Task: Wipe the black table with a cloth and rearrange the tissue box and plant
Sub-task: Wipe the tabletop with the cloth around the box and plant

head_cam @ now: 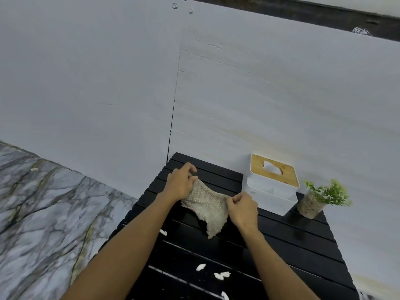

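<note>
A beige dotted cloth (207, 207) hangs stretched between my two hands just above the black slatted table (303, 241). My left hand (180, 182) pinches its far left corner. My right hand (242, 207) grips its right edge with curled fingers. The cloth's lower corner touches the slats. At the table's far right stands a white tissue box with a wooden lid (271, 180), against the wall. A small green plant in a clear pot (318, 199) sits just right of the box.
Several small white paper scraps (221, 274) lie on the near slats, one more scrap (163, 232) beside my left forearm. A pale wall (259, 94) backs the table. Marbled floor (43, 202) spreads to the left.
</note>
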The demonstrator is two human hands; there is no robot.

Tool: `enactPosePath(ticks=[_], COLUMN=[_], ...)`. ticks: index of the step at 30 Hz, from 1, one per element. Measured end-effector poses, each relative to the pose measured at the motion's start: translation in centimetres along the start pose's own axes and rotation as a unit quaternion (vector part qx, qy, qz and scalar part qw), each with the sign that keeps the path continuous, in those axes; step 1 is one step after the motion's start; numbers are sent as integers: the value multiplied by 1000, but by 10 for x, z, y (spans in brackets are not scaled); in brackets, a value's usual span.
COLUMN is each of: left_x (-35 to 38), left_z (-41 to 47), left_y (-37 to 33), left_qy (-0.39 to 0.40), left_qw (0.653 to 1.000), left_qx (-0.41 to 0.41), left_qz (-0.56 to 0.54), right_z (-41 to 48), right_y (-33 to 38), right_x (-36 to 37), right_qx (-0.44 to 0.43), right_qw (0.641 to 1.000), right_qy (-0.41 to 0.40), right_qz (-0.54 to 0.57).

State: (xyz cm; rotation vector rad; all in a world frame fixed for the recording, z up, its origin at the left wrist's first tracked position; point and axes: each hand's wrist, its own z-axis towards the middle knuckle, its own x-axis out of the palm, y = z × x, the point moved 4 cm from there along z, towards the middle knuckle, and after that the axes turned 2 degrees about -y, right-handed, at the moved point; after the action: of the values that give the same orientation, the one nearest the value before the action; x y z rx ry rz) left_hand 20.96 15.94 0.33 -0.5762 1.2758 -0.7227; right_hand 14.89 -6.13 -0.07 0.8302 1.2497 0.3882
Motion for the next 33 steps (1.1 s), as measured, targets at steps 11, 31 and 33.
enactPosePath(ticks=[11,31,33], left_x=[-36,-87,-87], left_z=[-29,-182,-183], left_y=[35,77,78], left_qy=[-85,-34,-28], left_qw=[996,998,997], left_qx=[9,-44,-58], left_qz=[2,37,39], right_z=[-24,-107,-119], right_y=[18,81,75], right_x=[62,120,108], right_qx=[-352,-403,-418], right_qw=[879,834,827], right_qy=[238,338,353], right_qz=[-215,-167,-126])
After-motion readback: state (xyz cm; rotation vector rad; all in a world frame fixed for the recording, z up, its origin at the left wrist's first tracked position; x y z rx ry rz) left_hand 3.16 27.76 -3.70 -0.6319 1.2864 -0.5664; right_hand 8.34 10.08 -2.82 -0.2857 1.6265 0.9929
